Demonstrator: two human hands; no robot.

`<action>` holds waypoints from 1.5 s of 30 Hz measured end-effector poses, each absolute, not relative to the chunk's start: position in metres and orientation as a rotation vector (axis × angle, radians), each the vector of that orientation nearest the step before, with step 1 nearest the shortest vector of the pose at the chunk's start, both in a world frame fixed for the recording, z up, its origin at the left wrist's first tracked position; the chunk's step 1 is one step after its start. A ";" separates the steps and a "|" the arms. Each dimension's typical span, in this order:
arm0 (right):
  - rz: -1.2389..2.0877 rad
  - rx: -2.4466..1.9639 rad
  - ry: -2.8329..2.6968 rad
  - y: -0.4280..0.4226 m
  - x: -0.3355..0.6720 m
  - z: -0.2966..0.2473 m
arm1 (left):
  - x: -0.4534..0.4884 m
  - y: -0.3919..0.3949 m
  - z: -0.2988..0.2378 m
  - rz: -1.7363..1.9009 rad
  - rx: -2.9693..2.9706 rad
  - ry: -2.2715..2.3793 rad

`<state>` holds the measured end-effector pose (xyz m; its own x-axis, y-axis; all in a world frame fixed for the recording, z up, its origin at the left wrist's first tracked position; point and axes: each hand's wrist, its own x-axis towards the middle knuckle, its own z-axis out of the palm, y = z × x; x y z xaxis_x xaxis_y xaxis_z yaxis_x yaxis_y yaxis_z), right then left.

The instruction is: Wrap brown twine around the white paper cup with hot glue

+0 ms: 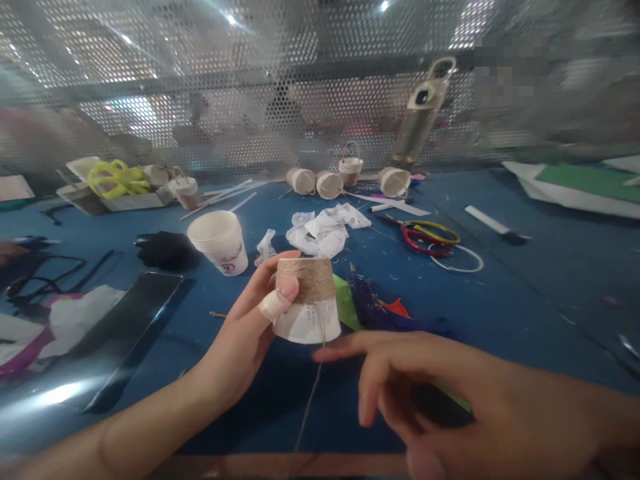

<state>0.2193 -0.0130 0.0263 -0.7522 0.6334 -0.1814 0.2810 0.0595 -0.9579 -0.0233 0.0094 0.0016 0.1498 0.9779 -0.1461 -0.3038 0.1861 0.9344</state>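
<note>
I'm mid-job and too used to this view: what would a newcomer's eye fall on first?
First, the white paper cup half wrapped in brown twine, held wide end down in the left hand at the centre, the right hand's index finger by the thin trailing strand. Next, the red-and-yellow-handled scissors lying beyond, to the right on the blue tabletop. Then the tall clear bottle, back right, before the grey perforated screen.

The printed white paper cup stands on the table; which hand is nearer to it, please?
Left: the left hand is just right of the white paper cup, toward the viewer; the right hand is much farther right.
</note>
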 end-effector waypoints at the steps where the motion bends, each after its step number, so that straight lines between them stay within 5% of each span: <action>1: 1.841 -0.882 -1.979 -0.013 0.217 0.026 | -0.023 0.010 0.002 1.133 0.911 0.964; 6: 1.959 -0.743 -1.744 -0.009 0.212 0.017 | -0.023 0.010 0.000 1.164 0.959 0.945; 16: 1.020 -1.073 -2.104 -0.001 0.204 0.016 | -0.019 0.011 0.002 1.156 1.058 1.003; 21: 0.801 -1.151 -2.058 0.000 0.216 0.009 | -0.018 0.010 0.001 1.136 1.090 0.994; 45: 0.742 -1.128 -2.046 0.003 0.221 0.003 | -0.014 0.006 0.005 1.024 0.965 1.023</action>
<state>0.2206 0.0030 0.0026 -0.3958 0.8730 0.2849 0.4875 0.4626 -0.7405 -0.0136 0.0056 0.0052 0.1915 0.9614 -0.1978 -0.1993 0.2354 0.9512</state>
